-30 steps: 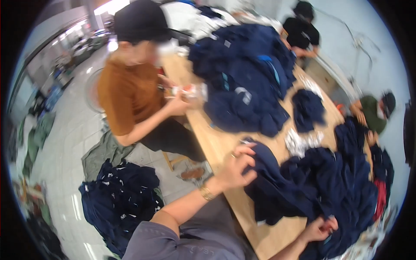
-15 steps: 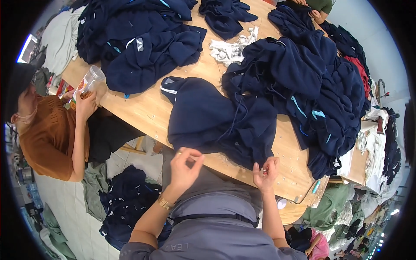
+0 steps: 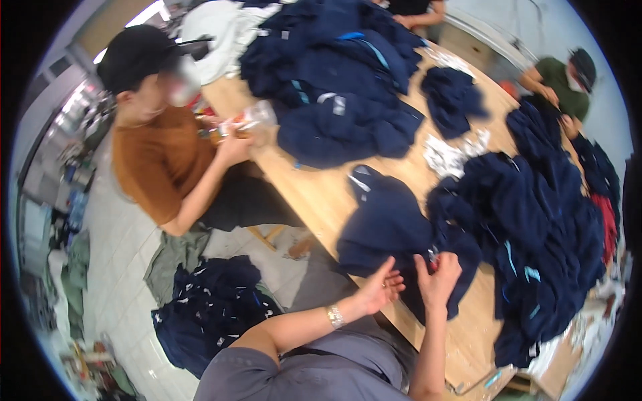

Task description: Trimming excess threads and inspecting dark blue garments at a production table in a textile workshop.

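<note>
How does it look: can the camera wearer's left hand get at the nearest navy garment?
Probably yes: the left hand looks open, close to the navy garment, with nothing visible between them.

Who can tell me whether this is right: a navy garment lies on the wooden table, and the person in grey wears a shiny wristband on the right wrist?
Not quite: the head view shows the shiny wristband on the wrist of the left hand. A navy garment does lie on the wooden table.

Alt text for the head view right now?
A person's left hand, open, and right hand, holding a small red object, are at the near edge of a navy garment on a wooden table heaped with navy clothing.
</note>
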Motion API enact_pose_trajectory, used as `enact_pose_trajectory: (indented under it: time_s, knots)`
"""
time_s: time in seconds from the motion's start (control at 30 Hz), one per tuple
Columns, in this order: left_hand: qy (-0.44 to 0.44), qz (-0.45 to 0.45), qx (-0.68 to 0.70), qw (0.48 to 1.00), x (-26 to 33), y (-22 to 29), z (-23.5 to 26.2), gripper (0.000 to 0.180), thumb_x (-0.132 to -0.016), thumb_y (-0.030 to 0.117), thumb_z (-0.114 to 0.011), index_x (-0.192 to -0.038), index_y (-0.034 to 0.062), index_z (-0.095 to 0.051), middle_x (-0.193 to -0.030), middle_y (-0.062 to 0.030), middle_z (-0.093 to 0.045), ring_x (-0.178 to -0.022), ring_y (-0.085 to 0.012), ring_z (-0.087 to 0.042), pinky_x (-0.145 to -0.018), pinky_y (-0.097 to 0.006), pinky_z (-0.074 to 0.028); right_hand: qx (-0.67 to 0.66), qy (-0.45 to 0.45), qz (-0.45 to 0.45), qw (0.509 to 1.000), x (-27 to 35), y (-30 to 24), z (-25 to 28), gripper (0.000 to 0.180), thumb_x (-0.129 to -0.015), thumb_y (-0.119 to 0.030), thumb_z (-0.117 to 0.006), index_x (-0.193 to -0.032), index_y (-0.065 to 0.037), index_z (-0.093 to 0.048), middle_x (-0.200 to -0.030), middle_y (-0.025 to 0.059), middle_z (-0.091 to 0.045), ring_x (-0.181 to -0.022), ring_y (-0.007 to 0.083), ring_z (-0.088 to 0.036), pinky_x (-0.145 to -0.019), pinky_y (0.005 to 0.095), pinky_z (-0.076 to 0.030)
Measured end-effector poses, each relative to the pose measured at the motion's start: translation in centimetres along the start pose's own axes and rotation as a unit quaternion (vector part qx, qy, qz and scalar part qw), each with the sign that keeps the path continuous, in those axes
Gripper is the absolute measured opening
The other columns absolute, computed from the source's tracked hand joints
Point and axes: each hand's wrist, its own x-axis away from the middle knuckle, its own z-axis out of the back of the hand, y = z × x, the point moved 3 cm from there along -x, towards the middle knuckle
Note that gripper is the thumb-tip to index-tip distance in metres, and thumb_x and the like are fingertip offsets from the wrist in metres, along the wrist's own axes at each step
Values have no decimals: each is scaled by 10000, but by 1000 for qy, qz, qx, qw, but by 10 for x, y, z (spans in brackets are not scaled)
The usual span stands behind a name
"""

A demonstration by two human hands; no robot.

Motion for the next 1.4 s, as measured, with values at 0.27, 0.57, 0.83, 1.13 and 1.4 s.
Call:
enact_pose_trajectory:
  time_s: [0.27, 0.57, 0.83, 1.13, 1.4]
  knots:
    - [-23, -5, -66, 998, 6, 2, 16, 294, -820, 401, -632, -930, 136, -567, -860, 3, -594, -774, -116, -595, -614, -237, -455, -14, -53, -16, 998, -15, 17, -34, 286, -739, -191, -687, -711, -43, -443, -632, 77, -483, -635, 232, -477, -633, 345, -366]
    - [-34, -4, -11, 999, 7, 15, 2, 371, -801, 422, -647, -980, 117, -537, -904, -19, -599, -865, -146, -603, -693, -260, -496, -506, 153, -149, 836, -7, 46, 95, 205, -840, -15, -553, -738, -91, -391, -717, 29, -466, -593, 89, -491, -567, 204, -414]
    - [0, -30, -16, 999, -3, 13, 1, 338, -778, 390, -685, -921, 117, -544, -883, -27, -588, -802, -136, -599, -687, -273, -501, -375, 101, -182, 904, 42, 81, 131, 183, -852, -77, -561, -709, -49, -450, -681, 33, -455, -551, 76, -461, -469, 197, -363]
    - [-75, -226, -471, 849, 8, 32, 16, 253, -817, 260, -663, -894, 24, -614, -733, 8, -577, -636, -15, -473, -582, -226, -459, -3, -77, -51, 996, 34, 30, 16, 355, -608, -133, -775, -725, 32, -483, -870, 144, -476, -782, 325, -504, -676, 362, -436]
    - [67, -285, -836, 463, 84, 40, -30, 456, -802, 476, -588, -919, 34, -586, -802, -134, -632, -790, -287, -623, -644, -364, -483, -36, -47, -49, 997, 30, 47, 28, 147, -605, 12, -563, -726, 34, -483, -825, 152, -469, -701, 335, -505, -599, 377, -422]
